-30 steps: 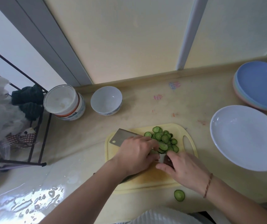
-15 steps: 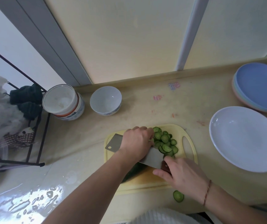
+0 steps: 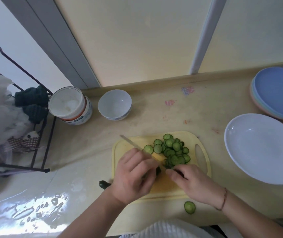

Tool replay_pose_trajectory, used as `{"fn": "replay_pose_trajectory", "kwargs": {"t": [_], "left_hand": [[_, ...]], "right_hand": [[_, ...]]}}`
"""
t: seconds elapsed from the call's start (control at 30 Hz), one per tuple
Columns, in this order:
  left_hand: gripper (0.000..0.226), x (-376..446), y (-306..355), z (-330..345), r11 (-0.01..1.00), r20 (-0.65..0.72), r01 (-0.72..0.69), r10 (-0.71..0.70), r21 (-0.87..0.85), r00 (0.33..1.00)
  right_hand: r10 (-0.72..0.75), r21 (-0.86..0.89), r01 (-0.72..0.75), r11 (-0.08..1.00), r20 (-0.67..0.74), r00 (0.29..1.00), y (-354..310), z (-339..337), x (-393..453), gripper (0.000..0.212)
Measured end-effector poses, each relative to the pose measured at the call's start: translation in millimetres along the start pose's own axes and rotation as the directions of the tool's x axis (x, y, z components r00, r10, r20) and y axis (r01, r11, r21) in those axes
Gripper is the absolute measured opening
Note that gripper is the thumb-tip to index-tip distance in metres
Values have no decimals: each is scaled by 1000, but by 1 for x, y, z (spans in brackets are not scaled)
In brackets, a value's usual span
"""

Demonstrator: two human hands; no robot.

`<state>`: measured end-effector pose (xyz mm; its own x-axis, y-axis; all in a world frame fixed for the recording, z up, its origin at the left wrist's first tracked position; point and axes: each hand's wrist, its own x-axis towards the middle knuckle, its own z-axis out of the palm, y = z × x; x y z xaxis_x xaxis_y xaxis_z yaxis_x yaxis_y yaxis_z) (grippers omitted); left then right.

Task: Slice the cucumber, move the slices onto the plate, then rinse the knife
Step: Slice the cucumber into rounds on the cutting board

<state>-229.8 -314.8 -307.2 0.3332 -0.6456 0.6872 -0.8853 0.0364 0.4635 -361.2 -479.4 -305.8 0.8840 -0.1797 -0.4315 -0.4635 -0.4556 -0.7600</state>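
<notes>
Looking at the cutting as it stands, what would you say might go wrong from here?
1. The left hand holds the dark green cucumber right beside the steel cleaver; a slip might nick a finger.
2. One round slice already lies off the yellow cutting board; the heaped slices could spill too.
3. The white plate is still bare, so transfer may scatter pieces.

A white bowl (image 3: 114, 104) sits beside a lidded tub (image 3: 69, 105), near a wire rack (image 3: 19, 117).
</notes>
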Motion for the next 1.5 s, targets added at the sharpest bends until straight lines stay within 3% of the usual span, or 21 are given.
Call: {"fn": "replay_pose_trajectory", "kwargs": {"t": [0.13,0.23,0.3,0.43,0.77,1.0,1.5], "left_hand": [[23,-40,-8,7,973,206,120,-161,199,965],[44,-59,-13,12,922,366,174,-303,346,880],[43,-65,-14,15,919,403,192,-330,345,853],[35,-68,-15,17,923,388,249,-352,293,852],[36,-74,-16,16,944,425,208,-303,255,853],[39,-74,-18,19,946,401,192,-287,262,870],[34,-70,-24,25,951,353,200,-275,235,894]], "right_hand": [[111,418,-164,894,150,982,-4,-19,-9,52],[181,443,-254,860,200,963,6,-30,-23,54],[214,411,-289,865,219,952,15,-29,-33,55],[255,395,-336,855,245,935,24,-17,-44,55],[266,337,-349,875,268,926,28,-8,-33,54],[313,362,-371,855,210,926,26,-16,-31,55],[261,270,-264,926,47,964,7,21,-23,51]]}}
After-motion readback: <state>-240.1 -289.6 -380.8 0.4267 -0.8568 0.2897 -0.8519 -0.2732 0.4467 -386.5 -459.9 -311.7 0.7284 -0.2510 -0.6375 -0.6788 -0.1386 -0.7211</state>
